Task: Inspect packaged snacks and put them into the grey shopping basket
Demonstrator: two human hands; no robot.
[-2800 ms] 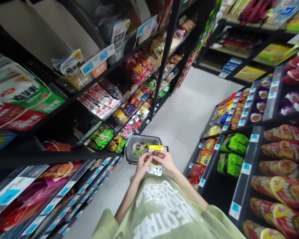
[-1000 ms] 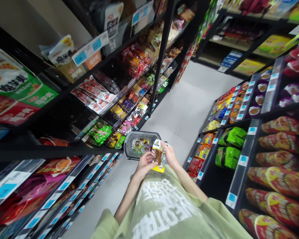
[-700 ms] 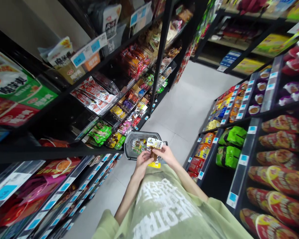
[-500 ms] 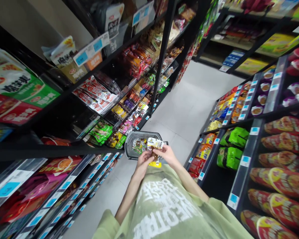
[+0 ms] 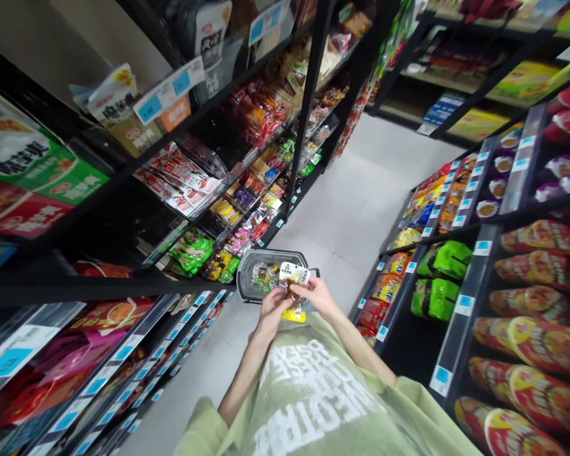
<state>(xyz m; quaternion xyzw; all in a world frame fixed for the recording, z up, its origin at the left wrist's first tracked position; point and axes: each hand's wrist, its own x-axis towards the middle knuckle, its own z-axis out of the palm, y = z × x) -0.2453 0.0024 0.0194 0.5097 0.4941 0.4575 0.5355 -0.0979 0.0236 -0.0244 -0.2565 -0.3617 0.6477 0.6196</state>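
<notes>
The person holds a narrow snack packet (image 5: 294, 275) in front of the body, gripped between both hands. The left hand (image 5: 272, 306) has its thumb and fingers closed on the packet's left edge, towards the near part, while the right hand (image 5: 316, 294) pinches it from the right, thumb and fingertips meeting across the brown middle. The packet's long axis runs near to far: its white printed end points away from the body and its yellow end points back towards the green shirt (image 5: 308, 380), showing just beyond the fingers on the near side

The relation that matters most is between the packet and the dark grey basket (image 5: 278, 256) on the far side of the hands. The white end overlaps the basket's near right part in view, though how high it sits above the rim cannot be told. The small colourful packs (image 5: 265, 277) inside lie to the far left of the packet, so the left hand is nearer to them; the right hand is beside the basket's right end. Shelving with green bags (image 5: 191, 253) stands to the left of the basket, and noodle cups (image 5: 534, 329) line the shelves at the right
</notes>
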